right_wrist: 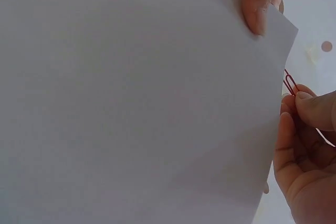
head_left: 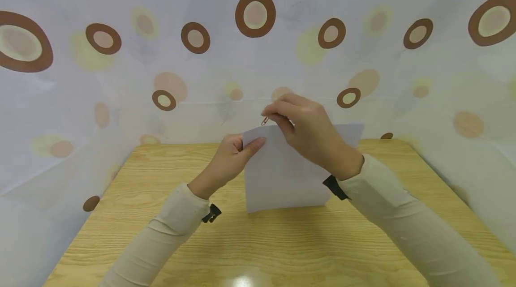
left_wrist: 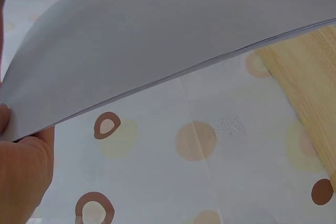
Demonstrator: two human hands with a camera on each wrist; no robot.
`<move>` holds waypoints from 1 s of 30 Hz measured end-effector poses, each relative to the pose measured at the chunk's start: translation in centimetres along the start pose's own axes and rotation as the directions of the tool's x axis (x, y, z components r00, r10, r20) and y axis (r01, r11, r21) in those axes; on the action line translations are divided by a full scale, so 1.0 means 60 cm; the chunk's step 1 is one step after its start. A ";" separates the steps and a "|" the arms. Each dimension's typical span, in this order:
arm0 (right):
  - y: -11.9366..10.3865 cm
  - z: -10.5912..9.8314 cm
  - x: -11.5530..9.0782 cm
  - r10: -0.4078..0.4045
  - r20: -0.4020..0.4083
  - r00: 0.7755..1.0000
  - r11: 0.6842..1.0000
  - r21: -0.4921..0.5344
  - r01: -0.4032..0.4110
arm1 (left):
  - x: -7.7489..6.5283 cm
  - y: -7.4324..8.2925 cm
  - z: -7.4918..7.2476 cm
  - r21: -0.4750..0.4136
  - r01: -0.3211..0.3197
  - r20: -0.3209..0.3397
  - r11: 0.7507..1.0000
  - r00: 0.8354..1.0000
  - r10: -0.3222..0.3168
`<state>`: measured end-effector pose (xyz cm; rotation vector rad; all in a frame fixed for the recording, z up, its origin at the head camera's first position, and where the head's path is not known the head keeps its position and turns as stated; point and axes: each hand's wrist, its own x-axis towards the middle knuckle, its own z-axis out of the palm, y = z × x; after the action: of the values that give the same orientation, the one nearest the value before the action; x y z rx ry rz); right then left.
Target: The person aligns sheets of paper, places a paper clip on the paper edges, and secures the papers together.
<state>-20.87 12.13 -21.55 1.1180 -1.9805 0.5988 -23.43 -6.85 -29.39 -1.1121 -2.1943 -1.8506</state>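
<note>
A small stack of white paper sheets stands upright above the table, its layered edges showing in the left wrist view. My left hand pinches the stack near its upper left corner, thumb on the near face and fingers behind. Between thumb and fingertips, my right hand pinches a red paper clip. The clip's looped end points at the top edge of the paper, right at that edge in the right wrist view. Part of the paper's top edge is hidden behind my right hand in the head view.
Below the hands lies a wood-grain table. A pale sheet patterned with brown rings hangs behind it and along both sides. Dark straps sit at the cuffs of both light sleeves.
</note>
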 end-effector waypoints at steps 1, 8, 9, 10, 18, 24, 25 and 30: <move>-0.002 0.000 0.002 -0.010 0.010 1.000 1.000 -0.002 0.010 | 0.000 0.000 0.000 -0.003 -0.001 0.000 1.000 1.000 0.001; -0.010 0.003 0.006 -0.038 0.068 0.997 0.999 -0.016 0.039 | 0.002 0.001 0.002 -0.013 0.008 0.003 1.000 1.000 -0.008; -0.010 0.003 0.006 -0.038 0.073 0.997 0.999 -0.016 0.039 | 0.002 0.001 0.002 -0.013 0.009 0.003 1.000 1.000 -0.009; -0.011 0.004 0.006 -0.036 0.079 0.996 0.999 -0.017 0.038 | 0.003 0.001 0.002 -0.012 0.011 0.002 1.000 1.000 -0.011; -0.014 0.007 0.006 -0.031 0.110 0.993 0.999 -0.036 0.035 | 0.003 0.000 0.002 -0.011 0.024 0.003 1.000 1.000 -0.024; -0.016 0.007 0.008 -0.033 0.148 0.988 0.998 -0.054 0.041 | 0.002 0.001 0.003 0.012 0.033 -0.003 0.999 0.999 -0.033; -0.016 0.007 0.007 -0.030 0.155 0.988 0.998 -0.056 0.039 | 0.001 0.001 0.003 0.019 0.036 0.000 0.999 0.999 -0.036; -0.015 0.008 0.004 -0.020 0.163 0.986 0.998 -0.064 0.030 | -0.001 0.001 0.006 0.033 0.042 0.006 0.999 0.999 -0.042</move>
<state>-20.35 11.20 -21.60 1.1814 -2.1055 0.4377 -23.22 -6.57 -29.47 -1.0766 -2.2607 -1.8221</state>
